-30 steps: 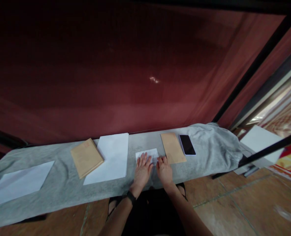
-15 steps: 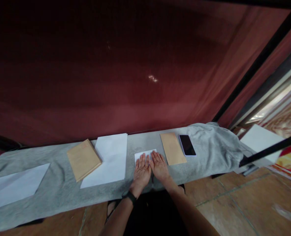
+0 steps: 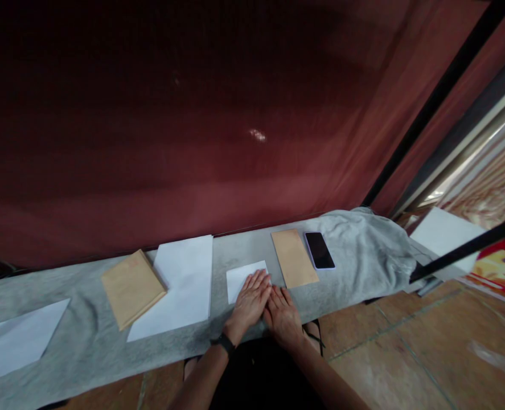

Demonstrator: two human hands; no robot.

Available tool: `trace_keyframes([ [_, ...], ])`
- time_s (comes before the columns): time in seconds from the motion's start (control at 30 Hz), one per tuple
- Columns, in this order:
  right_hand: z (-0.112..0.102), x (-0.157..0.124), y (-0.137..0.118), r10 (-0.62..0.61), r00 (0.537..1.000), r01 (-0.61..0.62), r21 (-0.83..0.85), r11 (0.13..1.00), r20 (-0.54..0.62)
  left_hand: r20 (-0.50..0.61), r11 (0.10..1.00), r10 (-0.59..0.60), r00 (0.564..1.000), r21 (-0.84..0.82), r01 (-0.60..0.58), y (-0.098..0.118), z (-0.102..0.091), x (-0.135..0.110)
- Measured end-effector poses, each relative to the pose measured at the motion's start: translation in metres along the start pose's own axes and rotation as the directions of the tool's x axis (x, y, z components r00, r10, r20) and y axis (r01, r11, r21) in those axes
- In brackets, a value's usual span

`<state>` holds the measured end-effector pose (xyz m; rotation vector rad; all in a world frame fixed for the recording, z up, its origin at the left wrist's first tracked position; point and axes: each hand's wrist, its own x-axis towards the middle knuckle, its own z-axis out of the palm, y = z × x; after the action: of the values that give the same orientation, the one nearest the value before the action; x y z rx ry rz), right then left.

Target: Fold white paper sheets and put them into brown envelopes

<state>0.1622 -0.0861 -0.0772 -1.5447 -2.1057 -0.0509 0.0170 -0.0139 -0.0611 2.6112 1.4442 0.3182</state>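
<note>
My left hand (image 3: pixel 249 303) lies flat with its fingers stretched over the near right part of a small folded white paper (image 3: pixel 238 277) on the grey cloth-covered table (image 3: pixel 90 341). A dark band sits on that wrist. My right hand (image 3: pixel 283 315) rests flat just to the right of it, fingers together, touching the left hand's fingers at the paper's near corner. Neither hand holds anything.
A tan envelope (image 3: pixel 294 257) and a black phone (image 3: pixel 319 250) lie right of the paper. To the left are a large white sheet (image 3: pixel 179 285), a stack of tan envelopes (image 3: pixel 131 287) and another white sheet (image 3: pixel 13 340). A dark red curtain hangs behind.
Both hands have slid back toward me and slightly right, uncovering more of the folded paper. The view has shifted a little, so everything sits further left.
</note>
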Motion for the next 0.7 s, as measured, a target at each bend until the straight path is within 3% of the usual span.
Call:
trace_keyframes([
  [0.17, -0.003, 0.004, -0.002, 0.021, 0.999, -0.021, 0.018, 1.0, 0.036, 0.026, 1.0, 0.006, 1.0, 0.022, -0.007, -0.002, 0.003, 0.017],
  [0.4, -0.01, 0.003, -0.003, 0.036, 0.998, -0.038, 0.03, 0.999, 0.045, -0.064, 0.99, -0.036, 0.997, 0.131, 0.044, -0.015, 0.007, 0.035],
  [0.7, -0.006, 0.004, -0.004, 0.055, 0.998, -0.055, -0.017, 0.998, 0.02, -0.113, 0.939, -0.271, 0.956, 0.189, 0.288, -0.025, 0.005, 0.011],
])
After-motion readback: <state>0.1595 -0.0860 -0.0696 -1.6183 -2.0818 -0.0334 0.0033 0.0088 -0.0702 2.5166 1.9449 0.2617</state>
